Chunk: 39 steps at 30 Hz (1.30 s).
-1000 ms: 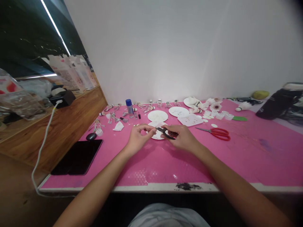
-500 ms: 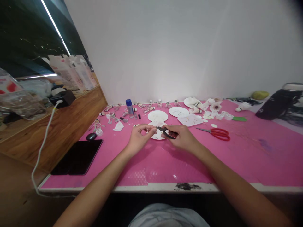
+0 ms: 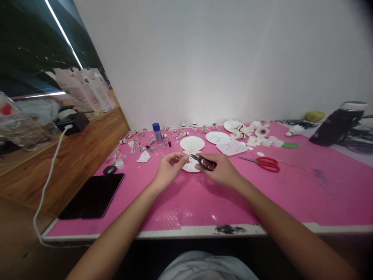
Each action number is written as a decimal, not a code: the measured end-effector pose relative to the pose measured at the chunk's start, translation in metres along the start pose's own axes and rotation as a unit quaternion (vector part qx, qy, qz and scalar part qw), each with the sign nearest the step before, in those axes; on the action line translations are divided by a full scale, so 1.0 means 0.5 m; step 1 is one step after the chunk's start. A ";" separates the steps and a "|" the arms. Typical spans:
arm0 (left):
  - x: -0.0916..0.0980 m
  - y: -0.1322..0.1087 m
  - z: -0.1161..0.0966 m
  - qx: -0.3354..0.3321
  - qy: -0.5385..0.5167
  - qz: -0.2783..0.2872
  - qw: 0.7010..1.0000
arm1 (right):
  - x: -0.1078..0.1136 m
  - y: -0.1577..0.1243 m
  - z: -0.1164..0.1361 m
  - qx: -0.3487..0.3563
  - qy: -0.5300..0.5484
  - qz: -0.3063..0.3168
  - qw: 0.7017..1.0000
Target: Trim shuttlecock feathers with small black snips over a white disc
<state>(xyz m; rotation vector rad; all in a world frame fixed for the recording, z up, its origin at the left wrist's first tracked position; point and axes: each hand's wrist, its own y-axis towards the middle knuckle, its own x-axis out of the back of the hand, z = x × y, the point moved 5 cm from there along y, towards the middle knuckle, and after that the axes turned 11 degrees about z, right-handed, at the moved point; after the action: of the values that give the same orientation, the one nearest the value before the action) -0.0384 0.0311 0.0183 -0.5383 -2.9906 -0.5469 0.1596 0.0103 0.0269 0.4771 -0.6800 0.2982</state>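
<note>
My right hand [image 3: 223, 168] is closed round black-handled pliers [image 3: 202, 161], whose jaws point left toward my left fingertips. The thumb and fingers of my left hand [image 3: 171, 165] are pinched on something too small to make out, just left of the plier tips. Both hands are held over the near edge of a white paper plate [image 3: 192, 168]. Another white plate [image 3: 192, 143] lies behind it, and a third plate [image 3: 217, 137] is to the right beside a white tray [image 3: 232, 148].
Red-handled scissors [image 3: 266, 163] lie right of my hands. A blue-capped bottle [image 3: 157, 134], small shuttlecock pieces [image 3: 117, 154] and a white scrap [image 3: 143, 156] are at the left. A black tablet [image 3: 92, 196] lies near the front left; a black bottle [image 3: 336, 124] stands far right.
The plier jaws have come slightly away from my left fingertips and now show a gap between their tips. The whole view has shifted a little.
</note>
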 end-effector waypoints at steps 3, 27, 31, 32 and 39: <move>0.001 0.002 -0.001 0.008 -0.042 0.016 0.999 | 0.002 0.000 -0.001 0.002 0.009 0.004 1.000; -0.008 -0.001 0.003 0.010 -0.067 0.070 0.995 | -0.004 0.000 -0.005 -0.010 0.037 0.025 0.999; -0.007 -0.002 0.004 0.011 -0.059 0.067 0.996 | -0.004 -0.001 -0.001 -0.009 0.032 0.027 0.999; -0.007 -0.002 0.004 0.011 -0.057 0.067 0.996 | -0.004 -0.001 0.000 -0.009 0.028 0.028 0.999; -0.008 -0.005 -0.002 0.010 -0.046 0.067 0.997 | -0.004 -0.001 -0.002 0.012 0.010 0.018 1.000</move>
<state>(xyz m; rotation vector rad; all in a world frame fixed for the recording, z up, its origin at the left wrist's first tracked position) -0.0352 0.0273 0.0178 -0.7769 -3.0112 -0.4944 0.1589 0.0102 0.0250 0.4838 -0.6679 0.3450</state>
